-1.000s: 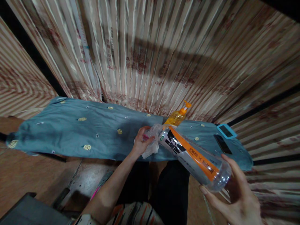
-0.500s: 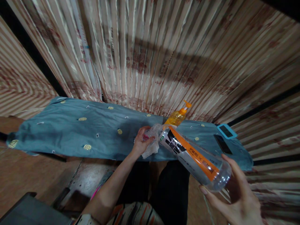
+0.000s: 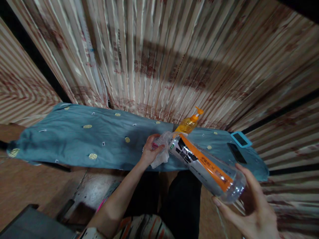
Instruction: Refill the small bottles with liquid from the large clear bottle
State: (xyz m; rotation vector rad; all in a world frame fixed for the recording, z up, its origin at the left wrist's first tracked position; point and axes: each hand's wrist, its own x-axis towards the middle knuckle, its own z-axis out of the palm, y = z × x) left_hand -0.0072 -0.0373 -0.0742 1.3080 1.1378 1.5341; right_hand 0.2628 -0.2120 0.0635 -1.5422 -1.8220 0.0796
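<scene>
A clear plastic bottle [image 3: 201, 167] with a silver, black and orange label slants across the front of the cloth-covered table. My right hand [image 3: 256, 202] grips its base, thumb and fingers on opposite sides. At the neck end, my left hand [image 3: 152, 150] is closed on a crumpled whitish wipe [image 3: 160, 158], pressed around the clear upper part of the bottle. A small patch of red shows by the left fingers; what it is, I cannot make out. Behind the bottle's neck stands a yellow pump bottle [image 3: 186, 125] with an orange pump head, partly hidden.
A blue-green cloth with pineapple prints [image 3: 74, 139] covers the narrow table. On its right end lie a dark phone [image 3: 236, 153] and a light-blue framed device [image 3: 241, 139]. A pleated curtain [image 3: 149, 66] hangs right behind. A dark grey surface [image 3: 32, 222] is at lower left.
</scene>
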